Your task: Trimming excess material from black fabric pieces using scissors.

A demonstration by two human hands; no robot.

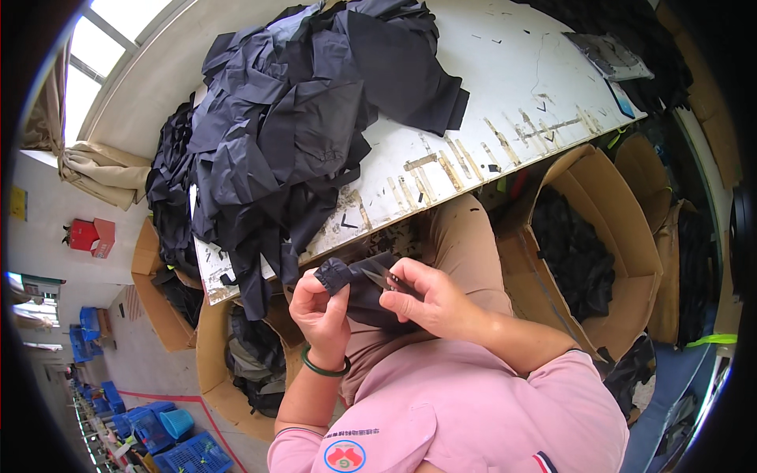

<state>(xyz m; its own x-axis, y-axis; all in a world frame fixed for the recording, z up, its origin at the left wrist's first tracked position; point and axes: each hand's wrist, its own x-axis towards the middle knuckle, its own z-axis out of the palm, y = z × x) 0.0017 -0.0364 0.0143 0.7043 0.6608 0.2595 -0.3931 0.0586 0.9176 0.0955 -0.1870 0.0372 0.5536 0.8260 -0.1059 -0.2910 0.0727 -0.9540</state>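
Note:
My left hand (322, 319) pinches the gathered, elastic-looking end of a black fabric piece (333, 273) between thumb and fingers. The rest of that cloth hangs down over my lap. In my right hand (438, 298) is a small pair of thread snips (378, 276), its pointed metal blades aimed left toward the gathered end. Whether the blades touch the cloth I cannot tell. Just beyond my hands, a large heap of black fabric pieces (276, 134) covers the left part of the white table (497, 79) and spills over its front edge.
The table's worn front edge carries strips of old tape and black scraps. An open cardboard box (637, 288) with black cloth stands at my right, another box (213, 347) at my left. A clear flat packet (607, 55) lies at the table's far right. Blue crates (193, 456) sit on the floor, lower left.

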